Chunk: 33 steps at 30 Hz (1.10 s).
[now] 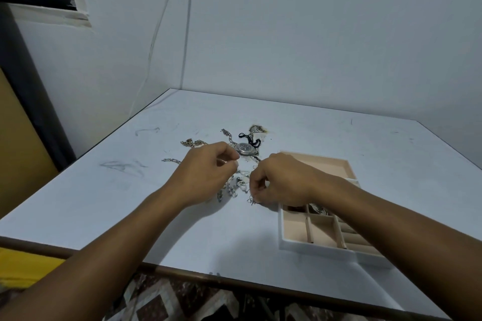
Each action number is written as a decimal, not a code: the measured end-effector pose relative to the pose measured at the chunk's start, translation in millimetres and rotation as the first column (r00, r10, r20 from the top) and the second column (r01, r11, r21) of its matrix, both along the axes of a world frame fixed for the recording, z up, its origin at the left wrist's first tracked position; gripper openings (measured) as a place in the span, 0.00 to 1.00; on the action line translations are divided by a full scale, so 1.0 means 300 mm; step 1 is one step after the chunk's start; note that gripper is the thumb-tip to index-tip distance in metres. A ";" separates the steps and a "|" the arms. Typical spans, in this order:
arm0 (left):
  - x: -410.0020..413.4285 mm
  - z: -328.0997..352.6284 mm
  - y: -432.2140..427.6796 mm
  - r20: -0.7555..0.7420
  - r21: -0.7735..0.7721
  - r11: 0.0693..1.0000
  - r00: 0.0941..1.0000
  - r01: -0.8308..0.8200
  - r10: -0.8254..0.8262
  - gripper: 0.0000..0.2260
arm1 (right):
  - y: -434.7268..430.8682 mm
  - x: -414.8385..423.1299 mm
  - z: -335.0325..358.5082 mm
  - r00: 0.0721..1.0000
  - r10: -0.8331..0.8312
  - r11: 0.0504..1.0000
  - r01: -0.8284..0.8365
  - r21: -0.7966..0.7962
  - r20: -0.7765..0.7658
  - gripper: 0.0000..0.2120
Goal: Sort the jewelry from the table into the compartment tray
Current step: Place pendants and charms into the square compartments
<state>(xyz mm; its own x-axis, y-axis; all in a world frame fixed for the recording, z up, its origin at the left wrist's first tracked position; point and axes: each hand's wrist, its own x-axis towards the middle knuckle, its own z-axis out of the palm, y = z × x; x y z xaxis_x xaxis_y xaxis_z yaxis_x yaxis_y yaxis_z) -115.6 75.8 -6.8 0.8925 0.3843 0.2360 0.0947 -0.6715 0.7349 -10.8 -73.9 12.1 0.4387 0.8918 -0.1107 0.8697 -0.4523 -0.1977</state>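
A tangle of silver chains lies mid-table between my hands. My left hand pinches a thin chain at its fingertips, just left of a silver wristwatch. Curled over the table, my right hand pinches a small silver piece at the pile's near right. More chains and a black cord lie behind. The beige compartment tray sits to the right, partly under my right forearm, with something dark in a near compartment.
The white table stands in a wall corner, its near edge running below my forearms. A patterned floor shows beneath. A gold-toned piece lies at the back of the pile. A yellow object is at the far left.
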 end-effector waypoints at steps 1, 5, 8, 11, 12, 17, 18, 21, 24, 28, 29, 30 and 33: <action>0.002 -0.001 -0.003 0.006 -0.005 1.000 1.000 -0.002 0.002 0.05 | -0.002 0.000 -0.001 1.000 0.011 1.000 -0.011 0.000 0.002 0.04; 0.011 -0.005 -0.012 0.035 -0.064 0.998 0.999 -0.015 0.018 0.05 | -0.014 0.003 0.011 0.999 0.023 0.999 -0.022 0.050 -0.029 0.05; 0.016 -0.011 -0.022 0.057 -0.126 0.992 0.998 -0.019 0.026 0.05 | -0.022 0.001 0.017 0.996 0.016 0.999 -0.012 0.051 -0.083 0.04; 0.021 -0.015 -0.031 0.059 -0.139 0.990 0.998 -0.017 0.025 0.05 | -0.017 -0.006 0.005 0.999 0.013 1.000 -0.012 0.011 -0.049 0.04; 0.022 -0.016 -0.034 0.059 -0.130 0.991 0.998 -0.017 0.024 0.05 | -0.014 -0.008 -0.002 1.000 0.020 1.000 -0.020 -0.004 -0.010 0.06; 0.018 -0.018 -0.040 0.094 -0.038 0.999 0.995 -0.039 0.042 0.06 | 0.000 -0.009 -0.015 0.996 0.041 0.998 -0.038 -0.039 0.082 0.06; 0.017 -0.019 -0.037 0.102 -0.025 0.999 0.994 -0.046 0.048 0.06 | -0.001 -0.008 -0.012 0.996 0.042 0.998 -0.038 -0.043 0.081 0.06; 0.018 -0.020 -0.033 0.146 0.026 0.997 0.987 -0.069 0.065 0.06 | -0.015 -0.005 0.010 1.000 0.019 1.000 -0.020 0.015 0.017 0.06; 0.027 -0.016 -0.048 0.200 -0.007 0.997 0.977 -0.078 0.078 0.04 | -0.030 0.005 0.044 0.998 -0.015 0.990 0.024 0.141 -0.064 0.04; 0.053 -0.005 -0.092 0.240 -0.608 0.793 0.960 0.032 0.145 0.06 | -0.041 0.026 0.085 0.993 -0.022 0.963 0.051 0.263 -0.115 0.02; 0.060 -0.001 -0.105 0.227 -0.730 0.681 0.959 0.054 0.167 0.07 | -0.042 0.029 0.096 0.993 -0.030 0.959 0.062 0.276 -0.118 0.02; 0.067 0.000 -0.117 0.210 -0.812 0.580 0.960 0.067 0.183 0.08 | -0.042 0.032 0.107 0.992 -0.038 0.955 0.070 0.289 -0.117 0.02; 0.084 -0.010 -0.154 0.194 -0.938 0.320 0.965 0.131 0.174 0.12 | -0.044 0.034 0.135 0.995 -0.045 0.947 0.069 0.312 -0.084 0.01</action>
<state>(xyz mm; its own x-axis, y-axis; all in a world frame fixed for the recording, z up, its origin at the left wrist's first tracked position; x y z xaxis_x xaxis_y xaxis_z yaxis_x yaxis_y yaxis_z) -90.5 29.8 -9.9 0.8586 0.4985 -0.1194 -0.1625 0.4857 0.8589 -0.5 -87.1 52.7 0.4908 0.8605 0.1368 0.8215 -0.4047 -0.4016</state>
